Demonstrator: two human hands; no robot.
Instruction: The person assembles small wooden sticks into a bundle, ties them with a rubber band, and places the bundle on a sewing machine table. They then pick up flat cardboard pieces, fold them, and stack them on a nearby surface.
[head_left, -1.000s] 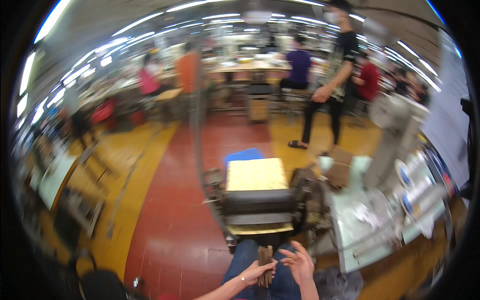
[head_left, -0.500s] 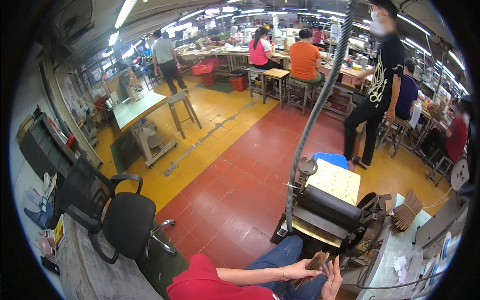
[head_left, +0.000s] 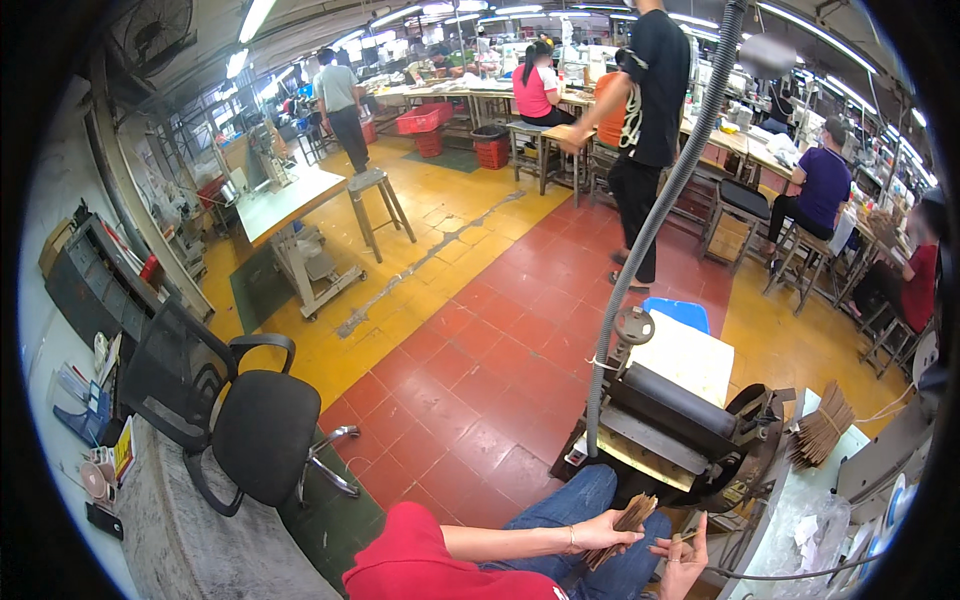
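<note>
My left hand is closed around a bundle of thin brown strips, held upright over my jeans. The strips fan out a little at the top; their material is too small to tell. Just right of the bundle and apart from it is my right hand. Its index finger points up, while the thumb and other fingers pinch what looks like one small brown strip. A larger fanned bundle of similar brown strips stands on the pale table to my right.
In front stands a machine with a dark roller and a pale sheet on top. A grey hose hangs down to it. An office chair is at left. A co-worker in black walks across the aisle beyond the machine.
My right hand has drawn away from the bundle, down and to the right. The bundle stays in my left hand. The co-worker in black has walked leftward; my view has shifted slightly.
</note>
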